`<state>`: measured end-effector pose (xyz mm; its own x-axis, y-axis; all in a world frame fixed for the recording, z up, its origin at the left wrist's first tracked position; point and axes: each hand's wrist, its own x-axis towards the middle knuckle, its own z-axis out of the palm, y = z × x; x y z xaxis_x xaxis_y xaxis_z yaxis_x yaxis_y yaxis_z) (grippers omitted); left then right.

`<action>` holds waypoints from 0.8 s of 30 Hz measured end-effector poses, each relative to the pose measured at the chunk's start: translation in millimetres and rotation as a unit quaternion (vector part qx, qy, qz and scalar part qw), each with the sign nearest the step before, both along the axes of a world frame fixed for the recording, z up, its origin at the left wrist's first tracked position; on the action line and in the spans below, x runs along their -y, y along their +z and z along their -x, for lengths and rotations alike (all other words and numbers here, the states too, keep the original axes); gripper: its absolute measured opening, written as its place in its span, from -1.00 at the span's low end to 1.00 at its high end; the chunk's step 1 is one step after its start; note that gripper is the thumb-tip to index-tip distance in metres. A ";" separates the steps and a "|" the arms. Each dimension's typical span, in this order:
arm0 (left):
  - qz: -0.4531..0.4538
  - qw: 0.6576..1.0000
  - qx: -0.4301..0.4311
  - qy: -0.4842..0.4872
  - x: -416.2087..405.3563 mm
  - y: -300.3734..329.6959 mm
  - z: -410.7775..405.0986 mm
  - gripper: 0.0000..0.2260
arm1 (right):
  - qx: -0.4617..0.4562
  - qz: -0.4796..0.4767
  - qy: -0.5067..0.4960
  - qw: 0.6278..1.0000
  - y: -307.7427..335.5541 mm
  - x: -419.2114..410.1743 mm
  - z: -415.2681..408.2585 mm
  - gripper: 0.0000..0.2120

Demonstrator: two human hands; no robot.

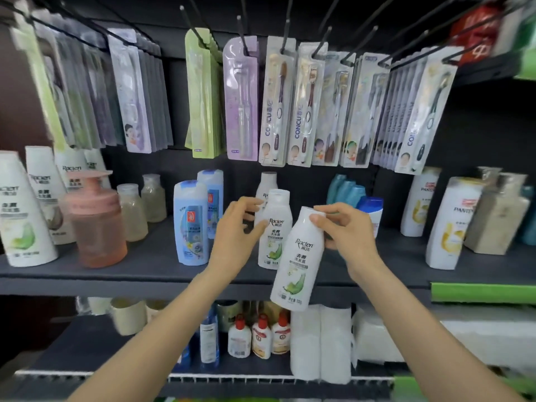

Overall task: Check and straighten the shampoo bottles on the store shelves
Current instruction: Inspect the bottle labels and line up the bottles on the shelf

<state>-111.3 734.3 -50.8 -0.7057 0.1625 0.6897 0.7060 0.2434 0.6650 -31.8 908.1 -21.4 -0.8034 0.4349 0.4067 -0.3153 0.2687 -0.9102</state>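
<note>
My right hand (345,230) grips a white Raclen shampoo bottle (295,265) near its cap, tilted, held in front of the dark middle shelf (145,274) and off its surface. My left hand (237,227) has its fingers spread, touching the side of a second white Raclen bottle (274,230) that stands upright on the shelf. A third white bottle (266,184) stands behind that one. Two blue shampoo bottles (191,224) stand just left of my left hand.
More white Raclen bottles (20,210) and a pink pump bottle (95,219) stand at the left. Pantene bottles (449,224) and teal bottles (345,190) are at the right. Toothbrush packs (278,103) hang above. The lower shelf holds small red-capped bottles (261,335) and white rolls (319,343).
</note>
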 end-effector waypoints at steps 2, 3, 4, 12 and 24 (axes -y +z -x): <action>0.041 0.996 0.036 -0.076 15.9 -3.3 -12.1 -0.82 | 0.011 0.047 0.005 0.999 -6.4 19.0 -10.4 -0.95; 0.066 0.990 0.056 -0.115 25.3 -5.2 -16.9 -0.84 | 0.010 0.069 0.007 0.998 -9.7 28.8 -15.0 -0.96; 0.094 0.981 0.076 -0.153 35.6 -7.3 -20.9 -0.81 | 0.009 0.091 0.009 0.996 -12.6 39.2 -19.7 -0.94; 0.231 0.920 0.188 -0.256 127.4 -37.5 -31.7 -0.53 | -0.015 0.259 0.017 0.966 -32.9 100.5 -42.0 -0.96; 0.232 0.954 -0.191 -0.009 173.7 -52.4 -36.4 -0.50 | -0.022 0.297 0.027 0.954 -46.2 138.5 -50.7 -0.93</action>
<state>-74.9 560.6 -103.1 -0.4107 0.5221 0.7475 0.8824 0.4341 0.1817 18.9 769.6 -67.5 -0.8187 0.5578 0.1359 -0.3562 -0.3078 -0.8823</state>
